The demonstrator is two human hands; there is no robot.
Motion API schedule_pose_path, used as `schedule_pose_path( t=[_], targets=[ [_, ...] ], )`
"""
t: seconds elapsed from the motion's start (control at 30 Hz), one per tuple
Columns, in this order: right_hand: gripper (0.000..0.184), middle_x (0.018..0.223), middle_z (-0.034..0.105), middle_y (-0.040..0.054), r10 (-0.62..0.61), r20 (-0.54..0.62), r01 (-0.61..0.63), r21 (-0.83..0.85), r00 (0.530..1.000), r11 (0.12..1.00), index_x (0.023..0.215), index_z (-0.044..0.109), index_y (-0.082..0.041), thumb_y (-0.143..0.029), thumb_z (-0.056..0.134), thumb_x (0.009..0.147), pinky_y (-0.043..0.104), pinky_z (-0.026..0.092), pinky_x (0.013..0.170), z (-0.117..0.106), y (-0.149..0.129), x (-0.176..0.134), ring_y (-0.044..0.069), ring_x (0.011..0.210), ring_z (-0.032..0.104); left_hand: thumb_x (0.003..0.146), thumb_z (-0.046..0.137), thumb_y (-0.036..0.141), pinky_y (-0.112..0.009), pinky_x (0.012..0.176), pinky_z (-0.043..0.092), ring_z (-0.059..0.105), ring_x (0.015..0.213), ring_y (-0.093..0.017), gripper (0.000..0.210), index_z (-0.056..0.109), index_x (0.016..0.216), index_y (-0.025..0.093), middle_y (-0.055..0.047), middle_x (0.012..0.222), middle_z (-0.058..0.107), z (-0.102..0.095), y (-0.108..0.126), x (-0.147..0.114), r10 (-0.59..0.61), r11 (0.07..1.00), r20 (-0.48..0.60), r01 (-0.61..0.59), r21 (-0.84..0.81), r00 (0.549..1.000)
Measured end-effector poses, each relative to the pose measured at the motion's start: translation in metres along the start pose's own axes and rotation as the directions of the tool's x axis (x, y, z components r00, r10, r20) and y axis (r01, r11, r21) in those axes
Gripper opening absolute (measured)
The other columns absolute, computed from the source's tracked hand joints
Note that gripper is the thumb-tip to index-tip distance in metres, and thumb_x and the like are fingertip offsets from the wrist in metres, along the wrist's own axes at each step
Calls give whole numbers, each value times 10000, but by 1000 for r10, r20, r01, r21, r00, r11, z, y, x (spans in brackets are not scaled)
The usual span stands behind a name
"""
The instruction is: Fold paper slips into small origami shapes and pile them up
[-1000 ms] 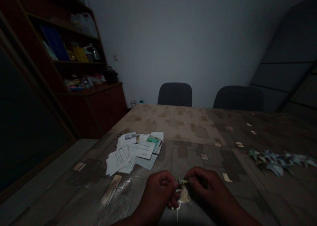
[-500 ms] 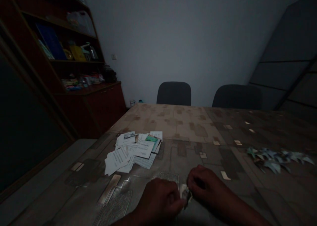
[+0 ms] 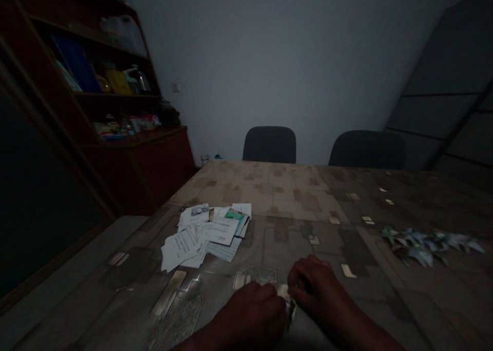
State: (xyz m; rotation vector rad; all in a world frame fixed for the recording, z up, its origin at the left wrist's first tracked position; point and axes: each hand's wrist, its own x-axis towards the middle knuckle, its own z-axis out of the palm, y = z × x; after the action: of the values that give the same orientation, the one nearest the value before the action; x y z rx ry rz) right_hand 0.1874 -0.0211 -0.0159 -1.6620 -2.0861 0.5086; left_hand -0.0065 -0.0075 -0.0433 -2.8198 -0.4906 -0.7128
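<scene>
Low in the head view, a small folded piece of paper point(image 3: 290, 312) sits between my two hands, partly hidden by fingers. My left hand point(image 3: 252, 310) is closed with its fingertips on the paper's left side. From the right, my right hand point(image 3: 318, 284) pinches at its upper edge with curled fingers. Dim light hides the exact folds. Up and to the left lies a loose, overlapping pile of printed paper cards point(image 3: 221, 230), mostly white with one green. Far to the right rests a cluster of folded paper shapes point(image 3: 423, 253) with pointed tips.
The table point(image 3: 277, 179) has a patterned cover. Two dark chairs point(image 3: 269, 144) stand at its far side, against the wall. A wooden cabinet point(image 3: 157, 171) with filled shelves is at the left. A glass point(image 3: 205, 159) shows beyond the far left table corner.
My left hand has shifted slightly, its fingers curling further over the folded paper. My right hand has moved slightly left. The card pile and folded shapes keep their places on the table.
</scene>
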Motion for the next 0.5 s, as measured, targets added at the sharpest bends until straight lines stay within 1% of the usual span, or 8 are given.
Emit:
schedule_pose_path(
  t=[0.1, 0.2, 0.27, 0.3, 0.4, 0.5],
  targets=[
    [157, 735, 654, 5, 14, 2, -14, 6, 1000, 1000, 701, 636, -189, -37, 598, 688, 328, 325, 735, 0, -2, -2, 208, 794, 572, 938, 494, 139, -289, 458, 277, 495, 564, -133, 176, 524, 771, 183, 27, 667, 578, -2, -1, 0, 37, 999, -66, -38, -21, 997],
    [136, 748, 656, 5, 18, 16, -19, 12, 1000, 1000, 690, 636, -192, -56, 628, 692, 335, 318, 756, -1, -3, -4, 217, 826, 569, 939, 467, 126, -303, 449, 247, 484, 551, -140, 135, 549, 850, 184, 28, 665, 581, -3, -1, 1, 53, 999, -84, -53, -4, 995],
    [132, 757, 660, 8, 21, 24, -21, 17, 999, 1000, 700, 641, -192, -61, 639, 704, 336, 313, 756, -2, -2, -4, 219, 833, 567, 946, 453, 135, -306, 454, 249, 486, 552, -144, 131, 549, 877, 192, 30, 661, 575, -3, 1, 3, 38, 999, -69, -36, 24, 997],
    [134, 762, 664, 8, 20, 28, -21, 21, 999, 1000, 709, 645, -192, -59, 641, 711, 335, 311, 757, -2, -2, -3, 216, 834, 567, 950, 445, 143, -304, 459, 256, 484, 549, -143, 144, 542, 858, 196, 30, 657, 568, -3, 2, 4, 21, 1000, -59, -19, 25, 998],
    [134, 761, 670, -2, 8, 47, -10, 40, 999, 999, 707, 646, -188, -55, 654, 727, 324, 313, 762, -5, 0, 0, 198, 821, 569, 965, 418, 157, -284, 488, 303, 476, 548, -133, 207, 509, 784, 194, 23, 657, 550, -3, 6, 5, -43, 999, 6, 43, -9, 999],
    [129, 745, 664, -8, -6, 58, 3, 56, 998, 998, 700, 645, -181, -58, 657, 739, 313, 316, 759, -8, 3, 4, 185, 806, 569, 977, 404, 157, -252, 523, 344, 482, 578, -129, 211, 515, 800, 187, 12, 687, 552, 0, 10, 2, -52, 998, 54, 55, -43, 997]
  ],
)
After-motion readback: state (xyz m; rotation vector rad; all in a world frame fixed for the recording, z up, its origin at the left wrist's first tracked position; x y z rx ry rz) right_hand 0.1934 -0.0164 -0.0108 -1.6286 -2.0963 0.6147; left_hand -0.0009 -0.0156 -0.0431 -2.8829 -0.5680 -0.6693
